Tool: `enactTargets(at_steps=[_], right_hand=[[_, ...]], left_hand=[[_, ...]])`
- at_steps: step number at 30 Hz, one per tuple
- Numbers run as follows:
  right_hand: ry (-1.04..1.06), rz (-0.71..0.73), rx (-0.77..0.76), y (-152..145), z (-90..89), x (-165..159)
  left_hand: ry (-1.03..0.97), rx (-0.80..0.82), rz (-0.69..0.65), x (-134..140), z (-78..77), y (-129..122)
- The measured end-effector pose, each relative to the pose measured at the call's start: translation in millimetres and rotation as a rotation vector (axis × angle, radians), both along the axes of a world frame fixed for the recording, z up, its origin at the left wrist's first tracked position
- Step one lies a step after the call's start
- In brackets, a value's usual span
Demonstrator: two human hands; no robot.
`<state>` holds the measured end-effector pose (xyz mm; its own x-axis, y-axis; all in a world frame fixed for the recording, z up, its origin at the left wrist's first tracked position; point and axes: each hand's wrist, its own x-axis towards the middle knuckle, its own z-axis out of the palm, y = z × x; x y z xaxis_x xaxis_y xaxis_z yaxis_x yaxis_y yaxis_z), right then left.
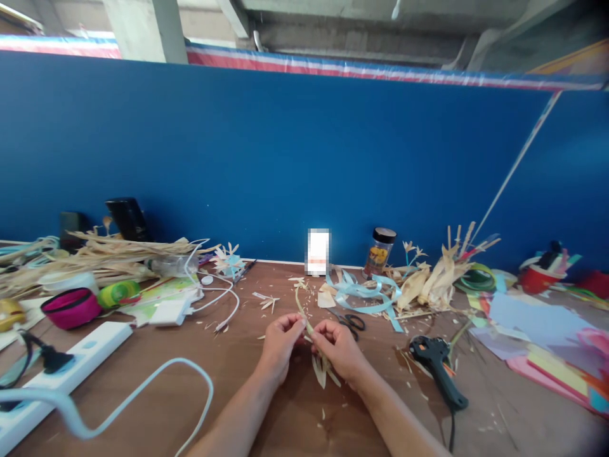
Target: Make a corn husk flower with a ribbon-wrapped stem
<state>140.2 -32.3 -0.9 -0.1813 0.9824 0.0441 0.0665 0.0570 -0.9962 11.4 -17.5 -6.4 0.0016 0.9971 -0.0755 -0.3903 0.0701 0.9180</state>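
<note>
Holds a thin pale stem [299,297] low over the middle of the bench [228,419], pinched between the fingers of the left hand [279,343] and, just beside, between those of the right hand [340,349]. Curves upward beyond the left fingers, toward the far edge. Shows pale petal-like strips [319,372] hanging below the right fingers; cannot tell whether joined to the stem, being hidden there. Near the right hand, on the far side: black scissors [353,323], then loose light-blue ribbon [364,297] before a black-lidded jar [380,252]. Farther right: a black glue gun [438,372], lying apart from both hands, and sheets of coloured paper [526,317]. Off to the left: a white power strip [92,351], and behind it a heap of dry husks [121,249].
</note>
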Motion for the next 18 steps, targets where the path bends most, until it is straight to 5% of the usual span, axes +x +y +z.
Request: enactTargets(at_steps=[9, 15, 18], right_hand=[[0.128, -0.146, -0.05, 3, 0.2, 3], [0.143, -0.058, -0.085, 0, 2.5, 2], [0.128, 0.006, -0.086, -2, 3.4, 1]], left_hand=[[-0.074, -0.041, 0.157, -5, 0.3, 5], [-0.154, -0.06, -0.219, 0, 7.7, -5], [-0.195, -0.059, -0.273, 1, 5.3, -6]])
